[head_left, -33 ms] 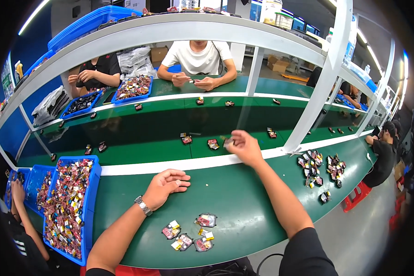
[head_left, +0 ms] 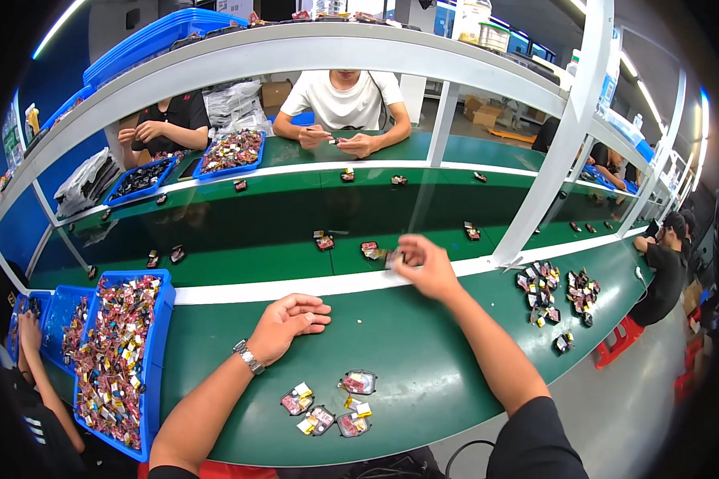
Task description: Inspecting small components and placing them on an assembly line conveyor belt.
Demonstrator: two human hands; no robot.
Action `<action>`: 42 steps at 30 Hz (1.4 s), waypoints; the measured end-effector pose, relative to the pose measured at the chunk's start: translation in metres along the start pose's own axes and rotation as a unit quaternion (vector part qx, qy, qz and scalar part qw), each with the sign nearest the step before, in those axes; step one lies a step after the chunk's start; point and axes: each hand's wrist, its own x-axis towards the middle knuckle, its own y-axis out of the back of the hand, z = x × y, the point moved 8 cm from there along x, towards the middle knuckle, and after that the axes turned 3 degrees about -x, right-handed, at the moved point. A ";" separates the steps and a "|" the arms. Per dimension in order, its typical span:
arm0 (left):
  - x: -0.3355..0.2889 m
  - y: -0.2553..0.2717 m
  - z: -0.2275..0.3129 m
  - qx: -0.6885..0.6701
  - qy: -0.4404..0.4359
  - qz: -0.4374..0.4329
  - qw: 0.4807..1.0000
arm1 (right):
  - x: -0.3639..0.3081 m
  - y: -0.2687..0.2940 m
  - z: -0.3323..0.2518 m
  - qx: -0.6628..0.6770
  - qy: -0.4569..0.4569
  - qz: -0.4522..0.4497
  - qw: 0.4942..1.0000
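My right hand [head_left: 425,267] reaches over the white ledge at the belt's near side. Its thumb and fingers pinch a small electronic module [head_left: 393,259], blurred, close to another module [head_left: 370,250] on the green belt. My left hand [head_left: 290,326], with a metal watch at its wrist, rests on the green worktop, fingers loosely apart and nothing visible in them. Between my forearms lies a group of several modules [head_left: 353,424] in dark frames with red boards and white-and-yellow parts.
A blue tray [head_left: 165,319] heaped with small red, white and yellow parts stands left of my left arm. More modules [head_left: 539,289] lie clustered at right. A white post [head_left: 553,152] rises beyond the ledge. Across the belt, a person in a white shirt [head_left: 345,104] handles a small part.
My right hand has shifted slightly downward and toward me, with the module in its fingers. My left hand has stayed in place.
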 end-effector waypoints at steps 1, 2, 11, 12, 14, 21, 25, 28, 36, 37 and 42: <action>0.003 -0.003 0.000 0.009 0.003 -0.007 1.000 | -0.021 0.000 -0.016 -0.015 0.047 -0.026 0.998; 0.002 -0.002 0.001 0.006 0.004 -0.006 1.000 | -0.040 -0.005 -0.031 -0.040 0.021 -0.071 0.996; 0.001 -0.003 0.002 0.046 -0.001 0.000 0.999 | -0.010 0.059 0.018 -0.283 0.092 0.114 0.948; 0.003 -0.007 0.003 0.045 -0.001 -0.007 0.999 | 0.006 0.090 0.047 -0.346 0.049 0.176 0.920; 0.004 -0.007 0.003 0.049 -0.003 -0.003 0.999 | 0.019 0.124 0.097 -0.434 -0.051 0.273 0.857; 0.008 -0.015 -0.003 0.036 0.010 -0.035 0.999 | 0.042 0.152 0.160 -0.495 -0.197 0.294 0.794; -0.002 0.001 0.000 0.048 0.008 -0.005 0.999 | 0.046 0.120 0.119 -0.454 -0.113 0.320 0.824; 0.000 -0.001 0.000 0.059 0.004 -0.002 0.998 | 0.032 0.107 0.087 -0.350 -0.012 0.337 0.874; 0.001 -0.004 0.001 0.071 -0.006 -0.003 0.997 | -0.031 -0.005 -0.031 -0.003 0.058 0.087 0.995; -0.001 -0.002 0.001 0.071 -0.006 0.001 0.997 | -0.038 -0.025 -0.033 0.057 0.005 0.013 0.998; 0.000 -0.005 -0.001 0.072 -0.002 -0.015 0.997 | -0.064 -0.072 -0.054 0.107 0.013 -0.084 0.991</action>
